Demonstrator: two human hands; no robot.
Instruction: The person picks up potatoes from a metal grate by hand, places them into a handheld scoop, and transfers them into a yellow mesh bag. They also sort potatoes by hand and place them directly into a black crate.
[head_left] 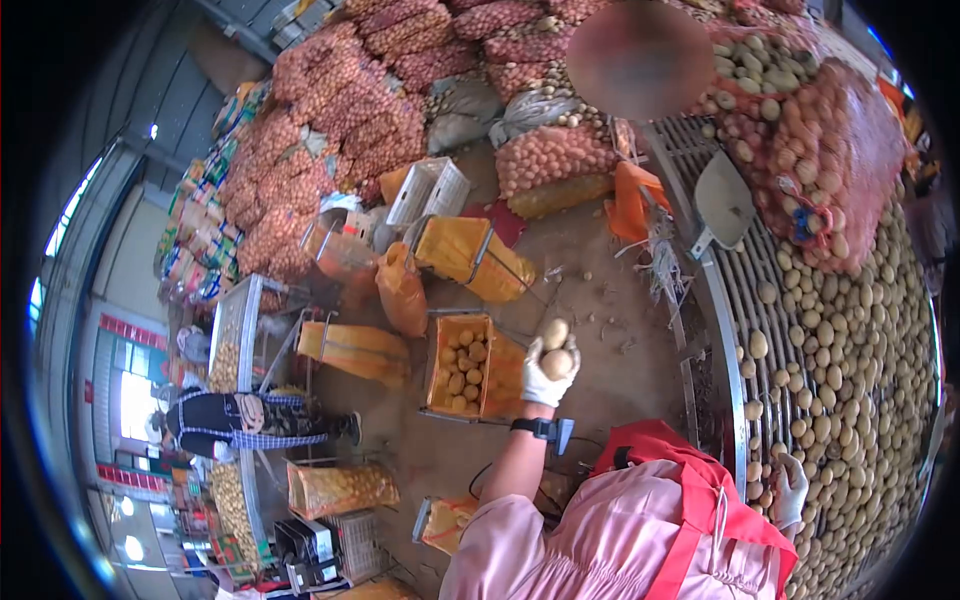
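Note:
My left hand (551, 383), in a white glove, is raised over the floor with its fingers closed around two pale potatoes (556, 362). Just left of it stands a crate-shaped frame with a yellow mesh bag (436, 365), its mouth facing up and several potatoes inside. At the lower right, my right hand (791, 491), also gloved, rests over the slatted sorting table (742, 425) beside loose potatoes (850, 400). Its fingers are slightly curved and apart, and I make out nothing held in them.
Stacked red mesh sacks (340, 100) line the back. A metal scoop (724, 203) and a full sack (830, 165) lie on the sorting table. More framed yellow bags (352, 352) stand to the left, where a person (250, 420) works at another table. Another person is at the top.

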